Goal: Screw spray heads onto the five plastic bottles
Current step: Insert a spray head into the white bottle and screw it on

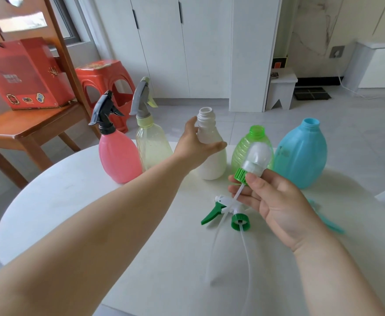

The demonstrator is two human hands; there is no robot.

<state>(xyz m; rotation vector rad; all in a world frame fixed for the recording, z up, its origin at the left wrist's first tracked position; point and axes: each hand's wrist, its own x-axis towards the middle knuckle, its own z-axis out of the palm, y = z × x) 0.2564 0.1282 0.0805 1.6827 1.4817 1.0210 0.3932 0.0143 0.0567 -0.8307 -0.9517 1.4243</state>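
Five bottles stand in a row on the white round table [73, 201]. The pink bottle [118, 156] wears a black spray head and the pale yellow bottle [151, 144] a grey one. My left hand [192, 145] grips the neck of the white bottle [212, 160], whose mouth is bare. The green bottle [244, 149] and blue bottle [301, 153] are uncapped too. My right hand [275, 201] holds a white spray head with a green collar [254, 163] in front of the green bottle, its tube hanging down. Another green-and-white spray head [225, 210] lies on the table.
A teal spray head [330, 222] lies blurred at the table's right, partly behind my right wrist. A wooden chair [27, 128] with a red box [25, 74] stands at the left, a red stool [102, 76] behind it. White cabinets line the back.
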